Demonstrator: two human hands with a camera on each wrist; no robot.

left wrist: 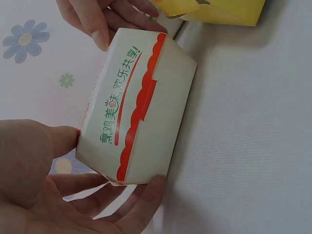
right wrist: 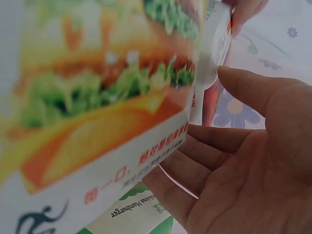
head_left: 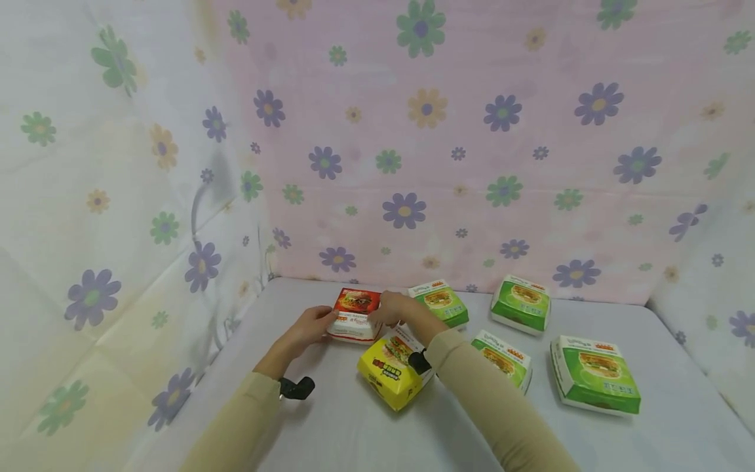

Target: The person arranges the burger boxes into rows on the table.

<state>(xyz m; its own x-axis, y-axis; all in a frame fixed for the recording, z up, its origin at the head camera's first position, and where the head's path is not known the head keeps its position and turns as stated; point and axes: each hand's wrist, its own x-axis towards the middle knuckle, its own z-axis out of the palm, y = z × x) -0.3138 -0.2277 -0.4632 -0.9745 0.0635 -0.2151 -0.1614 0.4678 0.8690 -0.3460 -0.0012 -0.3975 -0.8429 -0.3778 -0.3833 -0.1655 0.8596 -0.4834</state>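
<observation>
A red and white burger box [head_left: 356, 303] lies on the table between both hands. My left hand [head_left: 310, 325] grips its left end; in the left wrist view, the thumb is at the top edge and the fingers are against the lower side of the box [left wrist: 139, 109]. At the opposite end my right hand [head_left: 396, 309] holds the box between thumb and fingers. Just in front of it stands a yellow burger box [head_left: 386, 373], under the right wrist. Its burger-printed side [right wrist: 107, 92] fills much of the right wrist view and hides part of the red box.
Several green and white burger boxes stand to the right: one [head_left: 439, 301] beside the right hand, another [head_left: 523, 305] farther back, one [head_left: 501, 357] partly behind the right forearm, and one [head_left: 598, 373] at far right. Flowered cloth [head_left: 366, 223] hangs behind the table.
</observation>
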